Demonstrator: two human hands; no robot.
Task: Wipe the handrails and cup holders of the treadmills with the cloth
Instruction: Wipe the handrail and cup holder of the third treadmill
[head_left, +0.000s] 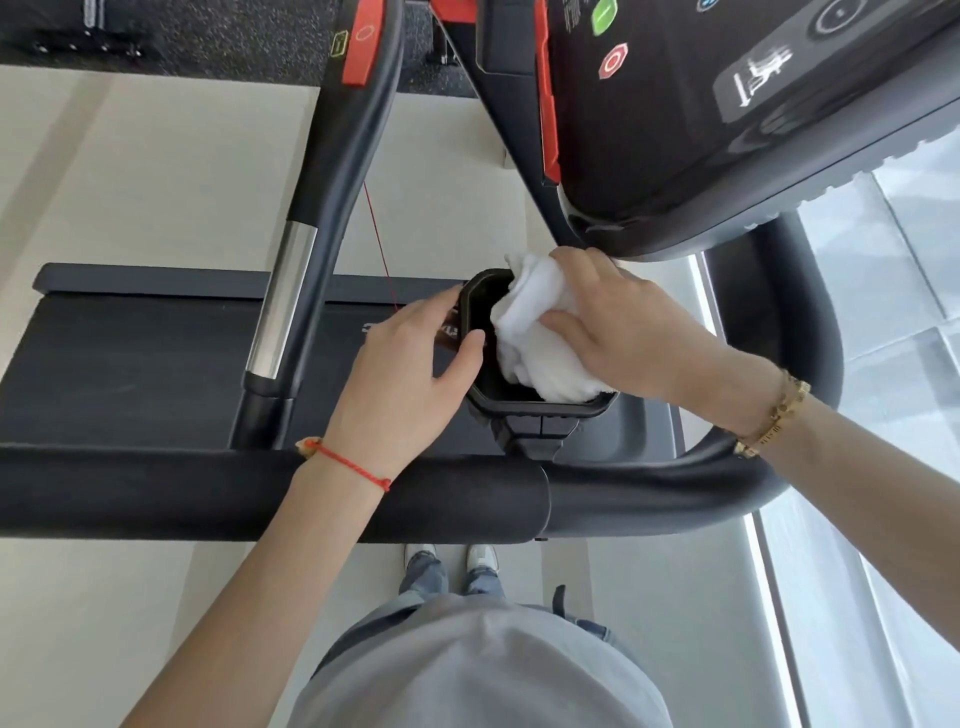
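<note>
Cup holder (475, 306), frame centre, opening upward, long axis running upper left to lower right | right hand (618, 322) clutches white cloth (535, 343) pressed into its right side | left hand (410, 364) grips its left rim, steadying | handrail (208, 493) just below.

We list: cloth (535, 332), white soft terry; cup holder (480, 312), black matt plastic; handrail (260, 493), black matt padded grip; upright bar (283, 301), polished chrome section; console (727, 104), glossy black panel.
</note>
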